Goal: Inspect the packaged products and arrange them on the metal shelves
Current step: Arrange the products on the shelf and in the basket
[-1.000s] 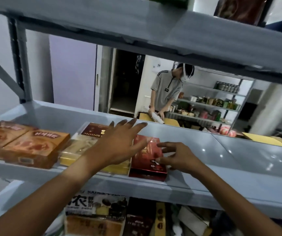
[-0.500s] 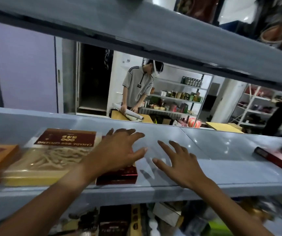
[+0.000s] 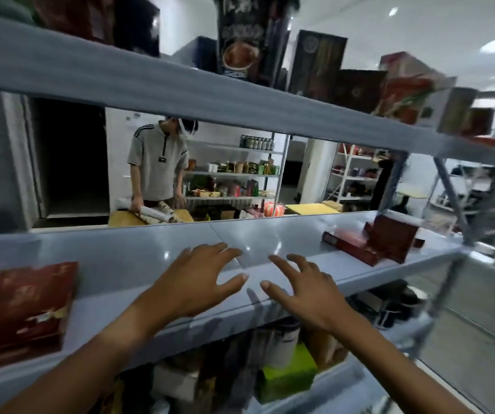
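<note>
Hovering left hand (image 3: 198,279), right hand (image 3: 308,291), fingers spread, glossy metal shelf (image 3: 138,264)

Beyond the rack, a person in a grey polo shirt (image 3: 158,162) handles rolled paper (image 3: 153,215) on a yellow table (image 3: 120,219), near a dark doorway (image 3: 70,156) and a white pillar (image 3: 317,171).

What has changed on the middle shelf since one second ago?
Both hands let go of the red box and moved right along the shelf. The left hand and right hand now hover open and hold nothing. The red box stays flat on the shelf.
</note>
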